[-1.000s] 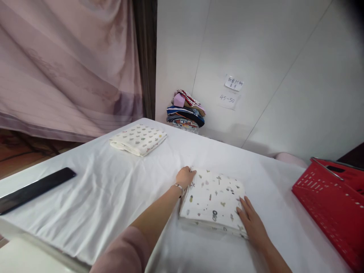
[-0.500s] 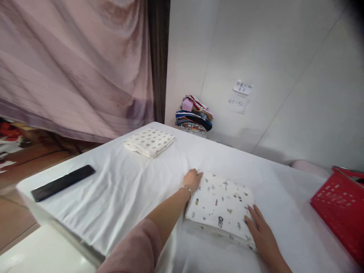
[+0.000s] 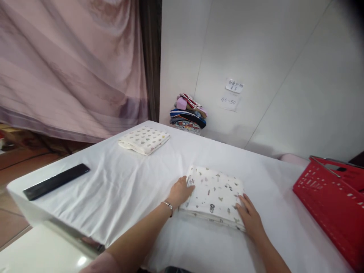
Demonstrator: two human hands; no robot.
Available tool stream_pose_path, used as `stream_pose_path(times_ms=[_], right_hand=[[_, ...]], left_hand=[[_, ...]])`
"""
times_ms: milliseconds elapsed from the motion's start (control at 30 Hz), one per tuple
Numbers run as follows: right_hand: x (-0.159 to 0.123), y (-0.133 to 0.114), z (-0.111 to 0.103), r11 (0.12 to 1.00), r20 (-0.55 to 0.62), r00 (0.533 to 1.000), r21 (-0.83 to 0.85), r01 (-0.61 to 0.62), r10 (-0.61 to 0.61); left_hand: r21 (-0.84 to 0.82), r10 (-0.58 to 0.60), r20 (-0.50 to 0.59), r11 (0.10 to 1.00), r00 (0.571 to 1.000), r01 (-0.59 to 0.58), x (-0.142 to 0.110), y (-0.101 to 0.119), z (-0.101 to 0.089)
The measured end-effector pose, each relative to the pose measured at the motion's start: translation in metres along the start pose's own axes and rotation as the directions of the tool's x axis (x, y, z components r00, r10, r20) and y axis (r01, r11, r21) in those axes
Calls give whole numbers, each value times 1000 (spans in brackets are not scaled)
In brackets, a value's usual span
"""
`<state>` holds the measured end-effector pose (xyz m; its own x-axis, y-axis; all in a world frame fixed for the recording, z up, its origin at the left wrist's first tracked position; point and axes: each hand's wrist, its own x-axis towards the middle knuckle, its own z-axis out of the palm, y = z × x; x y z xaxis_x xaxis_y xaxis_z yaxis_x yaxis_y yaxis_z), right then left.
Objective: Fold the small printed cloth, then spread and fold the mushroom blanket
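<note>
A folded white cloth (image 3: 213,197) printed with small scattered motifs lies flat on the white-covered table (image 3: 199,242) in front of me. My left hand (image 3: 181,192), with a bracelet at the wrist, rests against its left edge, fingers stretched and a little apart. At the right edge, my right hand (image 3: 250,215) touches the cloth with its fingers spread. Neither hand grips anything. Farther back on the left lies a second folded cloth (image 3: 144,139), white with rows of small grey shapes.
A black flat bar (image 3: 57,181) lies near the table's left edge. The red basket (image 3: 327,197) stands on the right. Behind the table a pile of folded fabrics (image 3: 188,113) leans by the wall, under paper notes (image 3: 231,94). A pink curtain (image 3: 74,64) hangs at left.
My left hand has slid down along the cloth's left edge toward me. The view has shifted slightly right, bringing more of the red basket into sight. My right hand stays at the right edge.
</note>
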<state>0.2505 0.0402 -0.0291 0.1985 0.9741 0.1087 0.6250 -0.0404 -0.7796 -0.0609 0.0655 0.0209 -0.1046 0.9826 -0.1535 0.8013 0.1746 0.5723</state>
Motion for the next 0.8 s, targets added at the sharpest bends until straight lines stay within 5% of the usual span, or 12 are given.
stream_pose_path(times_ms=[167,300,500,633,800], right_hand=[[0,-1,-12,958,-22,971,172,-230,237],[11,-5,-21,931,113,954,213,-297,279],[56,0,-37,978,132,986,167,-124,102],[81,3,-40,977,87,996,-211,-18,37],[56,-40,-16,899,128,969,-365,243,-210]], left_hand=[[8,-5,6,1000,1000,5,-8,0,-2],[33,17,-23,999,1000,-16,-9,1,0],[-85,98,42,992,994,-94,-31,7,11],[-155,156,117,978,981,-137,-43,4,15],[-113,117,-28,986,993,-119,-20,-12,4]])
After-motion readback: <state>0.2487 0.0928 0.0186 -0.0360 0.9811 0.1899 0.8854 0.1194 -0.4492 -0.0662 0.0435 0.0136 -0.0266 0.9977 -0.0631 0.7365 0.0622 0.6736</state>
